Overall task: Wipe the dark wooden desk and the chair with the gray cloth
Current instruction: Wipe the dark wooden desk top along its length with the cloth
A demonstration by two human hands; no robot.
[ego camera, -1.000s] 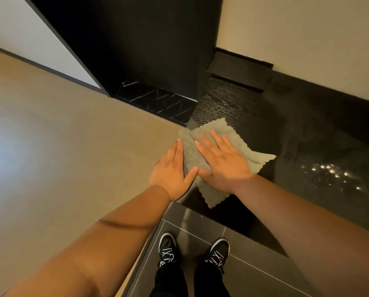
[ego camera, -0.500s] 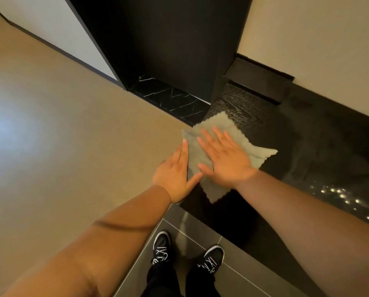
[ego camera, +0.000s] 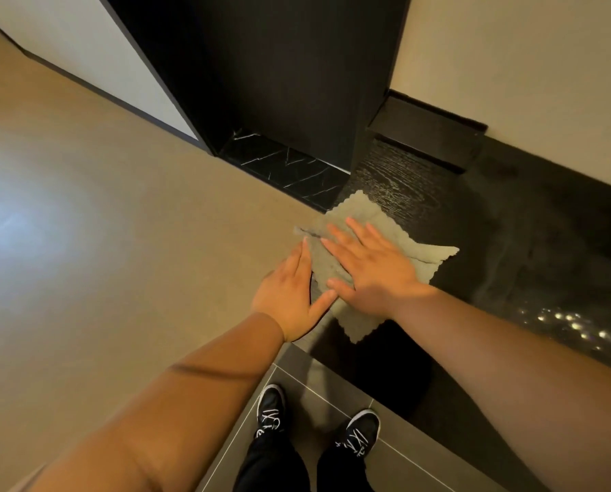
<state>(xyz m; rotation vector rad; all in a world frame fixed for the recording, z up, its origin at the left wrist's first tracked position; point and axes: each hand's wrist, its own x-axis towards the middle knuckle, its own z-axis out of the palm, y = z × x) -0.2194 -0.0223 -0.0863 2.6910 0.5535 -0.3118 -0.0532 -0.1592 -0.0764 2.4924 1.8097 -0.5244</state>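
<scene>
Head view, looking down. The cloth (ego camera: 359, 212), gray with scalloped edges, lies flat on the desk (ego camera: 517, 243) at its left end, where the dark wood meets a tan surface (ego camera: 101, 225). The cloth's left corner reaches just over onto the tan side, and its near corner points toward the desk's front edge.

The right hand (ego camera: 375, 269) rests palm down on the middle of the cloth, with fingers straight and slightly apart and the thumb out to the left. The left hand (ego camera: 290, 296) lies flat beside the cloth's left edge. Its fingers are straight and together, and its thumb is spread right so that it touches the cloth by the right thumb. Neither hand grips anything.

Behind the desk stand a dark panel (ego camera: 261, 72) and a black veined ledge (ego camera: 286, 165), and a pale wall (ego camera: 510, 55) stands to the right. Light spots glint on the wood at right. Below, two black shoes (ego camera: 270, 408) stand on gray tiles (ego camera: 318, 392).
</scene>
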